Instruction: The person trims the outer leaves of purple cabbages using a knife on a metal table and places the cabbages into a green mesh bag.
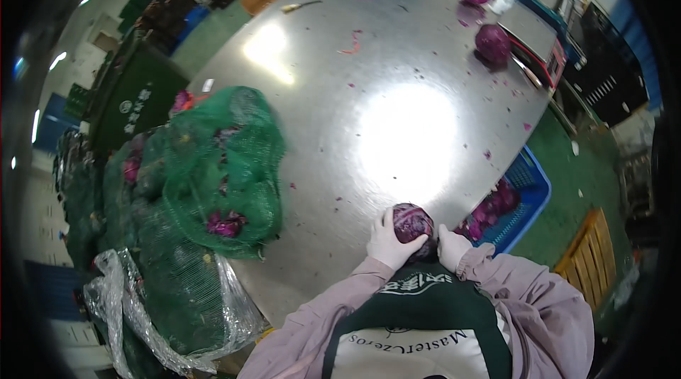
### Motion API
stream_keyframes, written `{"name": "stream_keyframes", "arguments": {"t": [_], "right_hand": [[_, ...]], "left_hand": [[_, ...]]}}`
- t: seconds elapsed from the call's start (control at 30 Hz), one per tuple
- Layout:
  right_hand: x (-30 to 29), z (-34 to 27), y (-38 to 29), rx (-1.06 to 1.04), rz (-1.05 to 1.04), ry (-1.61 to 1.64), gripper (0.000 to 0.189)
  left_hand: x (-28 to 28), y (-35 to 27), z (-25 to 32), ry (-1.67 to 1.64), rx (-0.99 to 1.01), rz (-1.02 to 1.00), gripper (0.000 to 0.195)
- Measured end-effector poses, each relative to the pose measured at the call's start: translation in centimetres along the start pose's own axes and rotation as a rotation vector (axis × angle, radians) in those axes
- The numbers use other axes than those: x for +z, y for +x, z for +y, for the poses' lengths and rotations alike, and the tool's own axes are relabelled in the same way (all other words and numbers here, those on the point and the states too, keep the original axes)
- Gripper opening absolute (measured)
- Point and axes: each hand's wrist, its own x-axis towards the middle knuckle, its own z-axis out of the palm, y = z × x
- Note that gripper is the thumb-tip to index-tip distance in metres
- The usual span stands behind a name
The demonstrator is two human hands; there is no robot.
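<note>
A red cabbage (410,222) rests at the near edge of the steel table (330,129), close against my apron. My left hand (391,243), in a white glove, grips it from the left, with the thumb across its near side. Just right of the cabbage is my right hand (452,248), also gloved, its fingers curled in. Whether it holds something is hidden. Below and to the right, a blue plastic crate (542,187) holds purple cabbage leaves (495,203).
Two red cabbages (492,43) sit far right by a red-sided scale (532,33) and a knife (526,71). Another knife (300,6) lies at the far left edge. Green mesh sacks (223,166) crowd the left side. A wooden slatted stool (588,256) stands right.
</note>
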Motion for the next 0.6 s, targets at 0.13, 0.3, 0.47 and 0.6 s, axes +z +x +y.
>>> {"name": "stream_keyframes", "arguments": {"t": [0.13,0.3,0.47,0.6], "right_hand": [[0.3,-2.7,3.7,0.15,0.022,-0.146,0.035],[2.7,1.8,3.6,-0.133,0.145,0.125,0.033],[6.5,5.5,5.0,-0.154,0.369,0.522,0.04],[3.1,5.2,3.7,-0.343,0.468,0.678,0.047]], "left_hand": [[-0.5,0.9,-1.2,-0.088,-0.047,-0.035,0.093],[0.2,-0.8,-1.2,0.013,0.059,0.024,0.096],[0.7,-0.6,-1.8,-0.121,0.272,0.084,0.091],[-0.5,1.2,1.2,-0.289,0.245,0.04,0.078]]}}
